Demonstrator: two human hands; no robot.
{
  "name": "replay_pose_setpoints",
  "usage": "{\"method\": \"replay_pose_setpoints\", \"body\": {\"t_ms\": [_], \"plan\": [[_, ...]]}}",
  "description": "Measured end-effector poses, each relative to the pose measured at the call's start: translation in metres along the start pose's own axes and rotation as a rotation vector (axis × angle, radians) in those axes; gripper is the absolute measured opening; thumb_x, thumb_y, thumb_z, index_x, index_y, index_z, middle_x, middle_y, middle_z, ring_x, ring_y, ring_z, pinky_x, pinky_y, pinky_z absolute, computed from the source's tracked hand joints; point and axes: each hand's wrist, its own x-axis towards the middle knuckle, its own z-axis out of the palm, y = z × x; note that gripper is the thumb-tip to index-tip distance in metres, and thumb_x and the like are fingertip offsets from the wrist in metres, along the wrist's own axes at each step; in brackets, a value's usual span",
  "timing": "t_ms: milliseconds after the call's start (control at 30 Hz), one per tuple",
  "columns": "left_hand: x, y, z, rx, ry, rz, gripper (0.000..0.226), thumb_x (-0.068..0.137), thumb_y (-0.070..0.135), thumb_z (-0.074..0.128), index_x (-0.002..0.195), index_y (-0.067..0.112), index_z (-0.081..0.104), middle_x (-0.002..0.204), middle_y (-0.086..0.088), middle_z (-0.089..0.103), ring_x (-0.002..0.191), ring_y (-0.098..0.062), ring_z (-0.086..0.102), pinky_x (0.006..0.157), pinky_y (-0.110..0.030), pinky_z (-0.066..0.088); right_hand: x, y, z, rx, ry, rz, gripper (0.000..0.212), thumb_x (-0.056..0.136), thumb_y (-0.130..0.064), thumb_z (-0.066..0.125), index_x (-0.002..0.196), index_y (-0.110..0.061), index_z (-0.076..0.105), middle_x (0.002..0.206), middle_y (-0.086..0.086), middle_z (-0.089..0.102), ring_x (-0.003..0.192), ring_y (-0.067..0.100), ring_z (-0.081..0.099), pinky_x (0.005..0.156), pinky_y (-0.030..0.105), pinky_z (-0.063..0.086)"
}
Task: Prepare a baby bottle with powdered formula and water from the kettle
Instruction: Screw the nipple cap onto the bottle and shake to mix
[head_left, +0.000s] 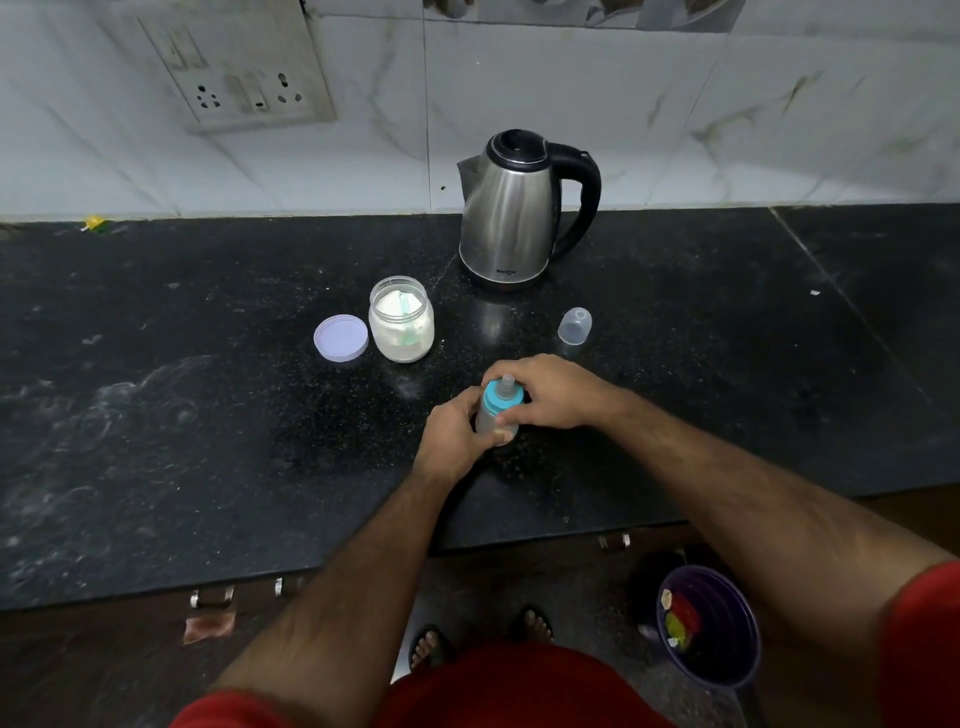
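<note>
While gripped, baby bottle (494, 413), clear, teal-collared

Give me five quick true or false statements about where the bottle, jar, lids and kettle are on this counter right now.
1. Both hands, left and right, hold the clear baby bottle with the blue collar. True.
2. The clear powder jar is closed. False: its lilac round lid lies beside it.
3. The steel kettle with the black handle stands behind the jar. True.
4. The clear bottle cap is on the bottle. False: it sits on the black counter.
5. The kettle is being poured. False: it stands untouched.
</note>
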Motion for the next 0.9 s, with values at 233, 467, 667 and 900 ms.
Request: {"method": "replay_pose_setpoints", "body": {"t_ms": [233,467,667,900], "plan": [[-0.002,0.003,0.001,0.038,0.010,0.003,0.047,0.074,0.024,0.084,0.116,0.020,0.064,0.092,0.011,0.069,0.081,0.001,0.062,0.072,-0.016,0.045,-0.012,-0.008,0.030,0.077,0.212,0.134,0.042,0.084,-0.046,0.066,0.120,-0.030,0.055,0.110,-0.004,0.066,0.100,0.015,0.061,0.089,0.042,0.051],[-0.004,0.004,-0.002,0.091,0.010,0.059,0.042,0.081,0.023,0.076,0.122,0.022,0.063,0.095,0.008,0.071,0.084,-0.005,0.064,0.076,-0.023,0.051,-0.016,-0.031,0.056,0.216,0.471,0.327,0.040,0.086,-0.042,0.068,0.119,-0.024,0.057,0.106,-0.002,0.067,0.096,0.017,0.062,0.083,0.038,0.053],[0.001,0.003,-0.007,0.029,-0.063,0.021,0.053,0.073,0.026,0.085,0.122,0.022,0.064,0.102,0.010,0.072,0.093,0.001,0.065,0.076,-0.011,0.046,-0.008,-0.011,-0.001,0.000,0.028,0.147,0.046,0.076,-0.049,0.074,0.117,-0.034,0.059,0.104,-0.013,0.069,0.098,0.010,0.061,0.081,0.036,0.050],[0.001,-0.001,-0.001,-0.012,-0.037,0.003,0.050,0.072,0.023,0.086,0.118,0.023,0.066,0.099,0.011,0.073,0.093,-0.001,0.067,0.083,-0.022,0.052,-0.010,-0.008,0.017,0.021,0.152,0.112,0.037,0.081,-0.049,0.067,0.113,-0.031,0.058,0.102,-0.010,0.069,0.094,0.014,0.063,0.082,0.038,0.051]]}}
